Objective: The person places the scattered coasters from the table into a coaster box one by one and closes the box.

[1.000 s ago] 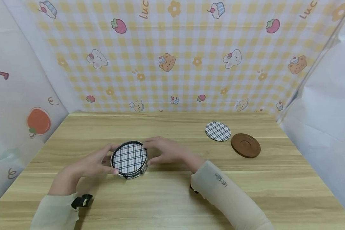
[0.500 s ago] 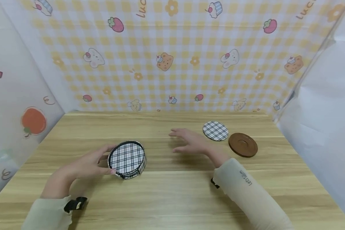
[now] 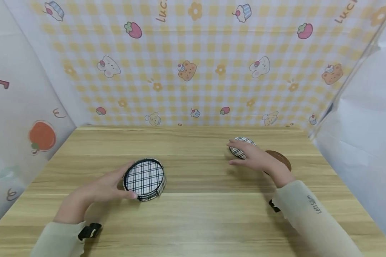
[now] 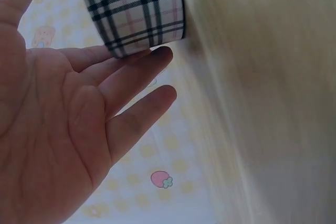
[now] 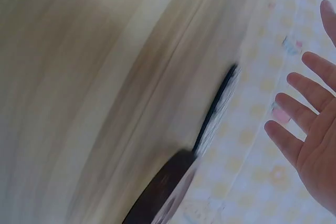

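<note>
A round plaid coaster holder [image 3: 144, 178] with a black inner rim, a plaid disc showing in its top, sits on the left half of the table. My left hand [image 3: 106, 185] holds its left side, thumb at the near edge and fingers behind. The left wrist view has fingertips right at the plaid side wall [image 4: 139, 11]. At the right, my right hand [image 3: 257, 159] is over a loose plaid coaster [image 3: 236, 152], fingers spread, holding nothing; it partly hides that coaster and a brown round coaster [image 3: 281, 160]. In the right wrist view the hand [image 5: 315, 129] appears apart from the brown coaster [image 5: 160, 190].
The wood-grain table [image 3: 193, 221] ends at a yellow checked backdrop [image 3: 206, 89] with cartoon prints. White sheets [image 3: 357, 125] stand along both sides. Each wrist has a black strap [image 3: 90, 231].
My right hand has let go of the coaster holder and moved right, across to the loose plaid coaster. The left hand stays at the holder, which has not visibly moved on the table.
</note>
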A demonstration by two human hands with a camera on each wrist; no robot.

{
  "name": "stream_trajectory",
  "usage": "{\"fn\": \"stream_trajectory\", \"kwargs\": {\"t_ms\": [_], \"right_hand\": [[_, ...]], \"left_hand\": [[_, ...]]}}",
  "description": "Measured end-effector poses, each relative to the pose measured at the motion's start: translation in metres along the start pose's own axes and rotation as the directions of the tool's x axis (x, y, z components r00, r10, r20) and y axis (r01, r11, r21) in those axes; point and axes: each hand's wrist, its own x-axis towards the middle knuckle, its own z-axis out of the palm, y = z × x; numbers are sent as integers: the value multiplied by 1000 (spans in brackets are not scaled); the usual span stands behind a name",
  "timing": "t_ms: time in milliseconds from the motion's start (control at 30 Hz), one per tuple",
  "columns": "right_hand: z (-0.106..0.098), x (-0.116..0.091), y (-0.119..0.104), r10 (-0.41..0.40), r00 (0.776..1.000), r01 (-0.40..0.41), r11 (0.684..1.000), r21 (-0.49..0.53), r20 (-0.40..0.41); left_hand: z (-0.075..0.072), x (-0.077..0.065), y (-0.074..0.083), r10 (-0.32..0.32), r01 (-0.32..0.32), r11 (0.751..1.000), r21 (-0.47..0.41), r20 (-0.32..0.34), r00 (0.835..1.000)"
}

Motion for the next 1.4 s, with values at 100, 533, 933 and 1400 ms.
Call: {"fn": "stream_trajectory", "kwargs": {"t_ms": [100, 533, 933, 1400], "right_hand": [[-3, -6, 13, 17, 1000, -17, 1000, -3, -10], [-11, -8, 43, 83, 996, -82, 996, 31, -19], [-13, 3, 59, 149, 988, -150, 988, 35, 29], [-5, 15, 69, 188, 980, -190, 981, 36, 65]], "left_hand": [[1, 2, 1, 1, -1, 1000, 31, -8, 1000], [1, 2, 2, 1, 1, 998, 64, -31, 1000], [1, 3, 3, -12, 12, 999, 34, -7, 1000], [1, 5, 2, -68, 68, 997, -24, 18, 998]]}}
